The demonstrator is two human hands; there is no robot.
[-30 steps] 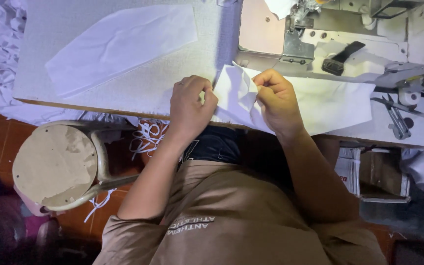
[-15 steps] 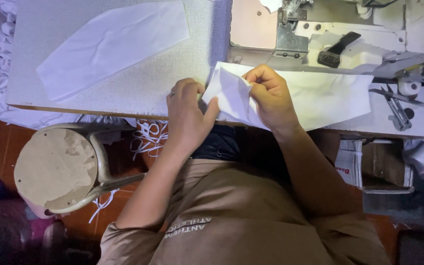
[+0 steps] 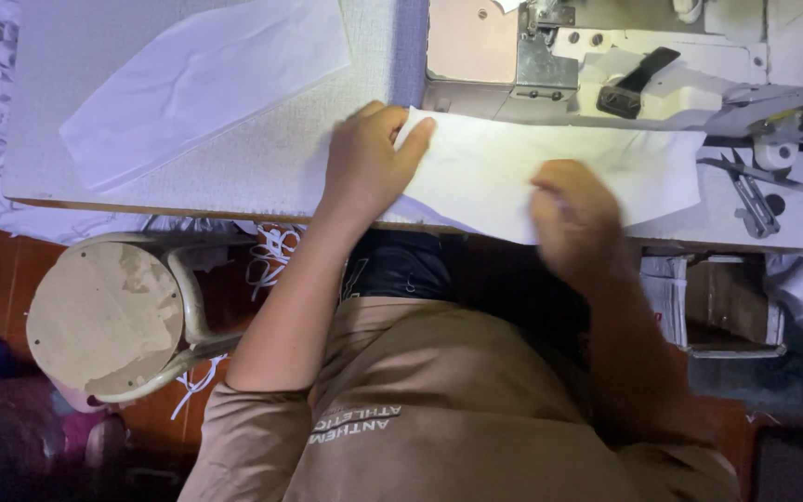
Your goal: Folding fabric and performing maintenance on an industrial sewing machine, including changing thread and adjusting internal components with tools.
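White fabric piece (image 3: 550,172), bunched in your 2 hands half a second ago, now lies flat on the tabletop (image 3: 234,177): left hand (image 3: 364,163) presses its corner, right hand (image 3: 573,218), blurred, smooths its near edge.

The left hand (image 3: 364,163) lies palm down, fingers together and stretched forward, thumb spread out to the right, its bare forearm running straight back to a short sleeve. The right hand (image 3: 576,218) is blurred, knuckles up, fingers curled downward, wrist bent, forearm angled back and outward
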